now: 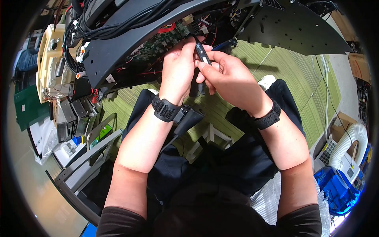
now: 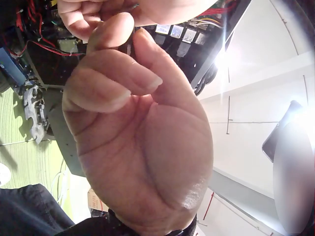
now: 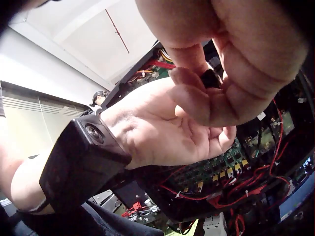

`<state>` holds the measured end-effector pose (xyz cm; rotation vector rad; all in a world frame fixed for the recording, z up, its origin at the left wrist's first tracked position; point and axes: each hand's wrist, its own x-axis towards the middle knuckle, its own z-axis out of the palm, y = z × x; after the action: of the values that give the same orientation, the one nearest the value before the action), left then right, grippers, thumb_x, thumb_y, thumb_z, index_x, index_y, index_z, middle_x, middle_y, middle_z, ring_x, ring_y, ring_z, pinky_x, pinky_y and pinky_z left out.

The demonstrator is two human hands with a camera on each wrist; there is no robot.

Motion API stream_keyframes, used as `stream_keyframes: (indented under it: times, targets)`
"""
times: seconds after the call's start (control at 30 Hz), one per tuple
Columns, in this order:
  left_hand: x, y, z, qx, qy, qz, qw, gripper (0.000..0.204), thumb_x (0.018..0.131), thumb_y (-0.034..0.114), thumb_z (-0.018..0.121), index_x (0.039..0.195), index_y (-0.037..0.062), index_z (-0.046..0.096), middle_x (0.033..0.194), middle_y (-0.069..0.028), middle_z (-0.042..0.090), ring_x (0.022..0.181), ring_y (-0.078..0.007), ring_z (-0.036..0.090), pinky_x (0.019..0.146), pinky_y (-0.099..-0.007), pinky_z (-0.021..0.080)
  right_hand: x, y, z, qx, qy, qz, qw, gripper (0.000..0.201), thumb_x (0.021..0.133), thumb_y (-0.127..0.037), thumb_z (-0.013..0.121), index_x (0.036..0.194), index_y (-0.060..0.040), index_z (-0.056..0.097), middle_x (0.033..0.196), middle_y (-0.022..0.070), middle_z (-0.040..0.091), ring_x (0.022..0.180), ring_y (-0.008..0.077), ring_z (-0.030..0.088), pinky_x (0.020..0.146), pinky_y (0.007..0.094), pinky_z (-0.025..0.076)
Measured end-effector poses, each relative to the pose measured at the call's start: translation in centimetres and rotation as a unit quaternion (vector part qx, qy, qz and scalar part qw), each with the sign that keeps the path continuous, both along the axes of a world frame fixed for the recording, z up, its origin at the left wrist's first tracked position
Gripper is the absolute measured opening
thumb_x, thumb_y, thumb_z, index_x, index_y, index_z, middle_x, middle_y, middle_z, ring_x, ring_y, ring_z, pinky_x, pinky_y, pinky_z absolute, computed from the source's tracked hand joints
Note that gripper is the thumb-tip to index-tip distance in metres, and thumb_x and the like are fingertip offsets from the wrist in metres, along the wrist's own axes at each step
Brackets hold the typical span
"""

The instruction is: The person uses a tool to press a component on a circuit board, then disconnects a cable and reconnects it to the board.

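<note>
A slim black pen-shaped tool [image 1: 201, 52] with a small light panel and buttons on its side slants between my two hands in the head view. My right hand [image 1: 233, 73] pinches its lower part between thumb and fingers. At the upper end, the thumb and forefinger of my left hand [image 1: 178, 67] close round it; the left wrist view shows that hand [image 2: 142, 132] with curled fingers. Just beyond the hands lies a green circuit board [image 1: 167, 41] inside a black curved housing [image 1: 118, 49]. The tool's tip is hidden.
Black cables [image 1: 130, 29] run over the housing, and red wires [image 3: 236, 194] hang below the board. A black panel [image 1: 292, 29] juts out at the right. Metal boxes [image 1: 67, 118] stand at the left; a white hose [image 1: 351, 142] and blue bin [image 1: 337, 189] are at the right.
</note>
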<state>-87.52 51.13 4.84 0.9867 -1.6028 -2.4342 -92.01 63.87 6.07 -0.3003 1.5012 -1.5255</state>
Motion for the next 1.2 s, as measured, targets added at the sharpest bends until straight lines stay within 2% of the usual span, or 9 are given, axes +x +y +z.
stream_keyframes:
  times: [0.13,0.2,0.47,0.6,1.0,1.2]
  targets:
    - [0.1,0.1,0.2,-0.004,0.003,-0.002,1.0,0.035,0.097,0.025,0.043,0.115,-0.0028,0.054,0.092,-0.0127,0.065,0.056,-0.013,0.058,0.039,-0.0213,0.039,0.1,0.0,0.2,0.001,-0.007,0.0,1.0,0.027,0.094,-0.02,0.052,0.109,0.0026,0.054,0.074,-0.0004,0.06,0.058,0.0024,0.049,0.054,0.0188,0.043]
    - [0.2,0.3,0.4,-0.003,-0.003,0.007,1.0,0.034,0.096,0.025,0.043,0.108,-0.0045,0.056,0.089,-0.0144,0.064,0.053,-0.0115,0.053,0.041,-0.0239,0.04,0.2,0.1,0.4,-0.001,-0.006,-0.001,1.0,0.028,0.094,-0.02,0.052,0.11,0.0026,0.053,0.074,-0.0004,0.06,0.058,0.0024,0.049,0.054,0.0187,0.043]
    - [0.3,0.3,0.8,-0.004,0.005,0.002,1.0,0.035,0.097,0.025,0.042,0.109,-0.005,0.055,0.09,-0.0146,0.064,0.046,-0.0107,0.05,0.039,-0.0238,0.039,0.2,0.1,0.2,-0.009,-0.006,0.002,1.0,0.029,0.094,-0.021,0.052,0.113,0.0024,0.052,0.074,-0.001,0.059,0.057,0.0021,0.048,0.053,0.0183,0.043]
    - [0.2,0.4,0.9,-0.008,-0.009,0.004,1.0,0.035,0.097,0.025,0.043,0.115,-0.003,0.054,0.093,-0.0117,0.066,0.048,-0.0101,0.051,0.039,-0.0213,0.037,0.2,0.0,0.4,-0.01,-0.006,-0.003,1.0,0.028,0.094,-0.021,0.052,0.11,0.0021,0.053,0.074,-0.001,0.06,0.057,0.0023,0.048,0.053,0.0183,0.043]
    - [-0.1,0.3,1.0,-0.009,-0.015,0.009,1.0,0.035,0.097,0.025,0.043,0.114,-0.003,0.055,0.093,-0.0125,0.066,0.044,-0.0092,0.047,0.039,-0.0213,0.036,-0.1,-0.1,0.5,-0.006,-0.002,-0.003,1.0,0.026,0.093,-0.02,0.054,0.106,0.0023,0.054,0.075,0.0004,0.061,0.058,0.003,0.05,0.054,0.0191,0.044]
    - [-0.2,0.2,0.6,-0.013,-0.008,0.014,1.0,0.035,0.096,0.025,0.044,0.113,-0.0028,0.055,0.094,-0.0124,0.065,0.052,-0.0112,0.056,0.04,-0.0207,0.039,-0.1,-0.1,0.8,-0.023,-0.013,-0.007,1.0,0.024,0.092,-0.018,0.056,0.106,0.0016,0.054,0.075,-0.0001,0.061,0.059,0.003,0.051,0.055,0.0192,0.044]
